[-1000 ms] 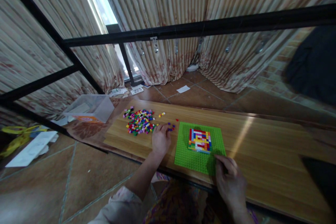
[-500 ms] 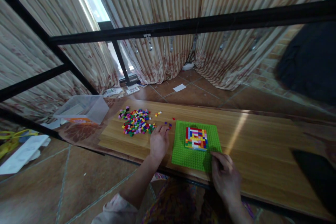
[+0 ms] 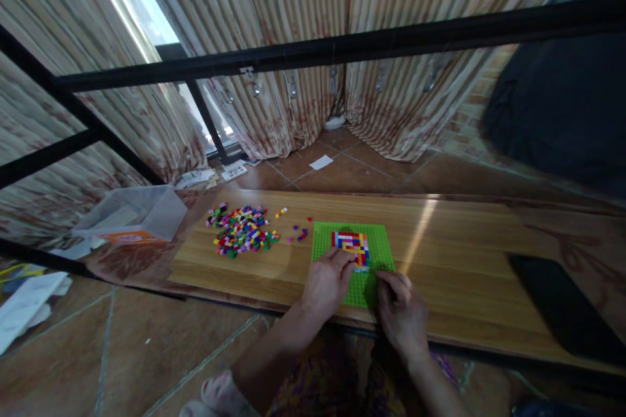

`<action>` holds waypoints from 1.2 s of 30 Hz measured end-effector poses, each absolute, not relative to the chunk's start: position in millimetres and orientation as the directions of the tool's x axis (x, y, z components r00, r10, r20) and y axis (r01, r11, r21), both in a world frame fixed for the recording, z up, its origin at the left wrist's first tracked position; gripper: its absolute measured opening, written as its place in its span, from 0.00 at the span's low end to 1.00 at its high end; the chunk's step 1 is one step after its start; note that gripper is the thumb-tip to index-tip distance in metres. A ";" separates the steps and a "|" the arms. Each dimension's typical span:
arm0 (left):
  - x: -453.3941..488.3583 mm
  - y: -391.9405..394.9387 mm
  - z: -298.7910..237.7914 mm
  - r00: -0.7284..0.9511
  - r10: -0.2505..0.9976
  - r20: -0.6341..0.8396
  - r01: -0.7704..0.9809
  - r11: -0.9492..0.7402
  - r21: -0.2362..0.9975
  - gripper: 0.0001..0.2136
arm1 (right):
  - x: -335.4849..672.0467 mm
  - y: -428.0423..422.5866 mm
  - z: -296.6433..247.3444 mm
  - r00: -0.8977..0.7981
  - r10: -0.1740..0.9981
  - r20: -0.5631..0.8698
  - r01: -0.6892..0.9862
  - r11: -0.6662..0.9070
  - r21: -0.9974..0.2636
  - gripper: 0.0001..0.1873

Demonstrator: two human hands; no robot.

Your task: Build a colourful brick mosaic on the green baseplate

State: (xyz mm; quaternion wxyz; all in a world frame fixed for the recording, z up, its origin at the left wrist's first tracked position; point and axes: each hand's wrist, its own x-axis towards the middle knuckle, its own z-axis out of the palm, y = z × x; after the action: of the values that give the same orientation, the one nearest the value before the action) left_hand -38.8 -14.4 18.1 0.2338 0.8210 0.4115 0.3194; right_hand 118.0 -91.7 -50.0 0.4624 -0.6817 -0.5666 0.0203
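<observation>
A green baseplate (image 3: 357, 295) lies on the wooden board and bears a low block of multicoloured toy bricks (image 3: 349, 241). Over the front left part of that block is my left hand (image 3: 327, 281), its thumb and forefinger pinched together; what is between them is too small to make out. My right hand (image 3: 402, 303) rests at the plate's right front edge, fingers curled with the fingertips together, and I cannot see what they hold. Left of the plate lies a pile of loose bricks (image 3: 242, 231), with several stray bricks (image 3: 300, 233) between pile and plate.
The wooden board (image 3: 454, 260) stretches to the right, where a dark flat object (image 3: 562, 306) lies. A clear plastic box (image 3: 161, 212) stands beyond the left end. A black metal rail (image 3: 293, 55) crosses behind, before striped curtains (image 3: 293, 0). Paper (image 3: 321, 161) lies on the tiled floor.
My left hand has moved right, from the stray bricks beside the pile to over the brick block on the plate. My right hand stays by the plate's edge. The whole view has shifted slightly.
</observation>
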 end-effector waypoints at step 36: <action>-43.7 -20.7 5.5 0.438 0.749 0.497 0.568 -0.659 0.493 0.11 | 116.1 -92.3 -46.6 0.347 0.786 0.511 0.765 0.078 -0.639 0.12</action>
State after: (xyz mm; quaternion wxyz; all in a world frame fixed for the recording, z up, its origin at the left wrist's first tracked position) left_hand -43.7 -20.7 5.5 0.1270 0.8382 0.3930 0.3561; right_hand 116.1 -92.3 -46.6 0.4610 -0.6790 -0.5712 0.0113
